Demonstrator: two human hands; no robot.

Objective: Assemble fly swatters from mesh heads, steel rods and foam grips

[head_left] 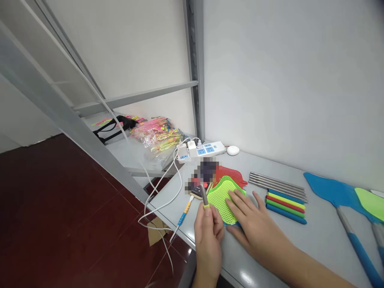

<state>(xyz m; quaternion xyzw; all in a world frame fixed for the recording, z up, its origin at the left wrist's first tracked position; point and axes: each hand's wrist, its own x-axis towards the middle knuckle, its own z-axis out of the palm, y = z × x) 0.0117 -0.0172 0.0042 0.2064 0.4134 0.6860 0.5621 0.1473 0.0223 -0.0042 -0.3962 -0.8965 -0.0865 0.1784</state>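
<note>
In the head view, the left hand (209,234) is gripping a metal rod (204,195) in curled fingers, its bare silver end sticking out ahead of the fist and a bit of yellow showing at the knuckles. The right hand (252,226), fingers stretched out, is pressing flat on the yellow-green mesh paddle (219,202), which is topping a small stack on the desk (324,236) just right of the left hand. A red mesh paddle (229,174) is lying beyond the right hand; loose metal rods (276,186) and coloured sleeves (286,205) are lying to its right. The step in hand seems to be singling out the top paddle; the next move is probably calling for a pinch at its edge, the rod staying steady.
</note>
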